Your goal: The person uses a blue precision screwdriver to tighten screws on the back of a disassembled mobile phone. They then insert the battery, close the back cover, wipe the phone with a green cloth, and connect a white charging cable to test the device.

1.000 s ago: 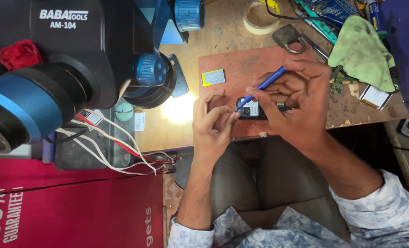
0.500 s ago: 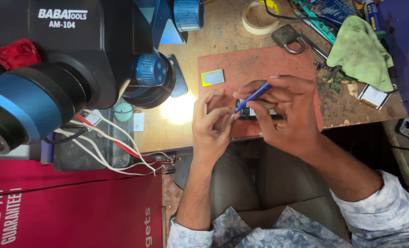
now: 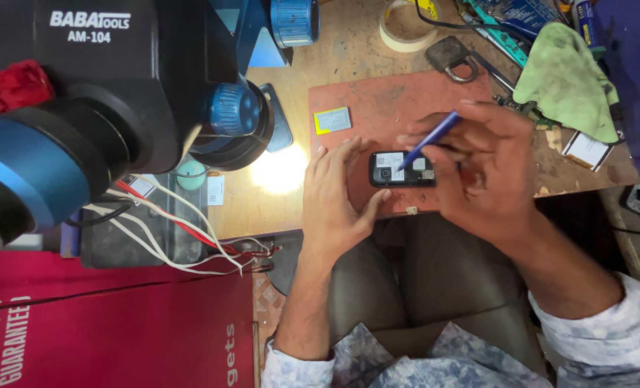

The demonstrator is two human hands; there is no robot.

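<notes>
On the red mat [image 3: 377,100], left hand [image 3: 338,194] lies open, steadying the opened phone [image 3: 402,169]. Right hand [image 3: 489,162] pinches a blue tool [image 3: 429,139], tip probing inside; next move likely needs gentle, precise prying

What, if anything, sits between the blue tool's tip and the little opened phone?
Nothing visible. The right hand brings the blue tool straight onto the opened phone, which the left hand steadies on the red mat.

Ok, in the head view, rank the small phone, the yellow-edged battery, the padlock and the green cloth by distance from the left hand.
From the left hand:
1. Small phone, touching its fingers, on the red mat.
2. Yellow-edged battery, just above.
3. Padlock, at the mat's top edge.
4. Green cloth, far right.
</notes>
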